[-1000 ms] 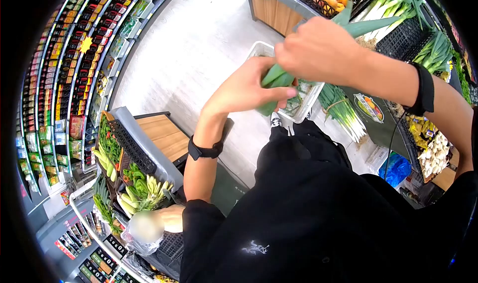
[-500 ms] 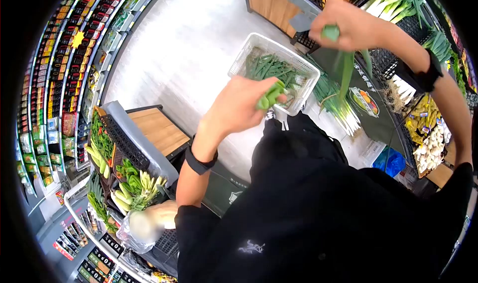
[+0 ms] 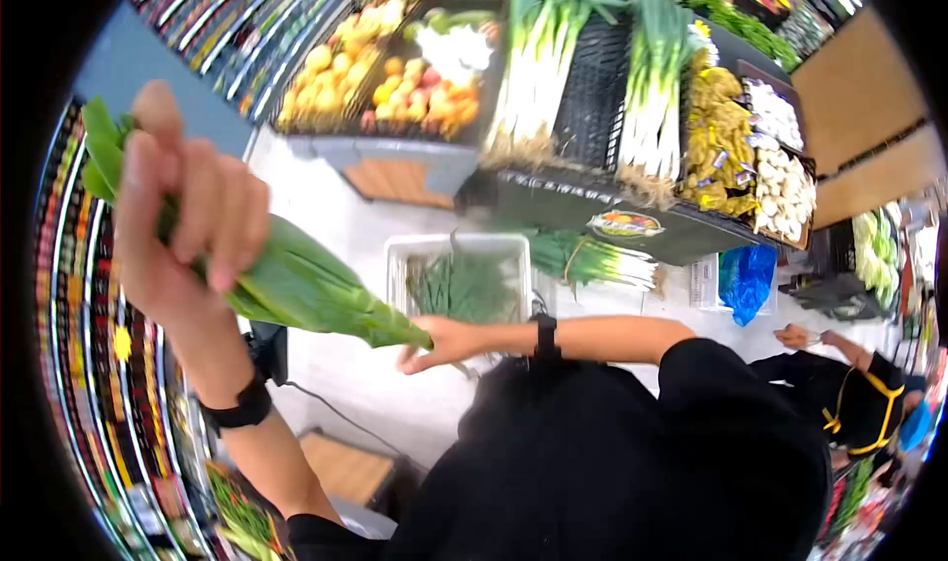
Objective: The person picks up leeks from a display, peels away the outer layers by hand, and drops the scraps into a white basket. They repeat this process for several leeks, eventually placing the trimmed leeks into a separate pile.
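My left hand (image 3: pixel 193 205) is raised at the left, fingers wrapped round the green leafy part of a leek (image 3: pixel 316 280). Folded green leaf ends stick out above the fist. The leek slants down to the right, and my right hand (image 3: pixel 449 344) closes on its lower tip, partly hidden by the fingers. Behind that hand stands a white basket (image 3: pixel 390 275) with green leaf pieces (image 3: pixel 459 284) in it. Beside the basket a tied bundle of leeks (image 3: pixel 592 260) lies on the floor.
Ahead is a produce stand (image 3: pixel 553 200) with upright leeks (image 3: pixel 538 77), garlic (image 3: pixel 785 196) and fruit (image 3: pixel 336 72). A blue plastic bag (image 3: pixel 746 280) sits below it. Packed shelves (image 3: pixel 94 314) line the left. Another person (image 3: pixel 849 393) is at the far right.
My view has swung to the right toward the produce stand. The left hand has risen to the left, and the right hand has come down from its high position to the leek's lower tip.
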The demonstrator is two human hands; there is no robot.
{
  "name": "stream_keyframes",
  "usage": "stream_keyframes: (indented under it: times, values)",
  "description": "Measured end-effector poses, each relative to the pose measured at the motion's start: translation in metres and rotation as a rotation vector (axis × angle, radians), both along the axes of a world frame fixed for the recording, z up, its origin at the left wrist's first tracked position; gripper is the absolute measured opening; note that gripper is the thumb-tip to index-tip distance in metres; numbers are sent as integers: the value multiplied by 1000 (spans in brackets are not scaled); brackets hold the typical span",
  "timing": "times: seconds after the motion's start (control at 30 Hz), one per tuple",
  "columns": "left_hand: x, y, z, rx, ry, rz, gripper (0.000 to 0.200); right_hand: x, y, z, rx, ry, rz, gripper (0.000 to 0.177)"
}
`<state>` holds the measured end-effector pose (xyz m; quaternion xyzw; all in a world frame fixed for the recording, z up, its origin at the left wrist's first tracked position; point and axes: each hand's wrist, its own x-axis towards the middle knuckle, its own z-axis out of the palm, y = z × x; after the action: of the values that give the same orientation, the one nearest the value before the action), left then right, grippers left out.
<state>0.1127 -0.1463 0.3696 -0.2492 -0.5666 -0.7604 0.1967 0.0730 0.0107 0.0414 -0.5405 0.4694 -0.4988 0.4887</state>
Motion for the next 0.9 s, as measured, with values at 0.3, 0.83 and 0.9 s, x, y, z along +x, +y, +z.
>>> stream_keyframes:
  times: [0.3,0.83,0.9]
  values:
    - [-179,-30,48,153,47,572,40,-196,106,31,221,233,-858,32]
    - [-524,60,-332,-946,-419,782,41,-650,202,-48,269,677,-1941,35]
    - [-534,64,-375,-1043,-579,814,54,-651,201,-88,225,833,-2039,34]
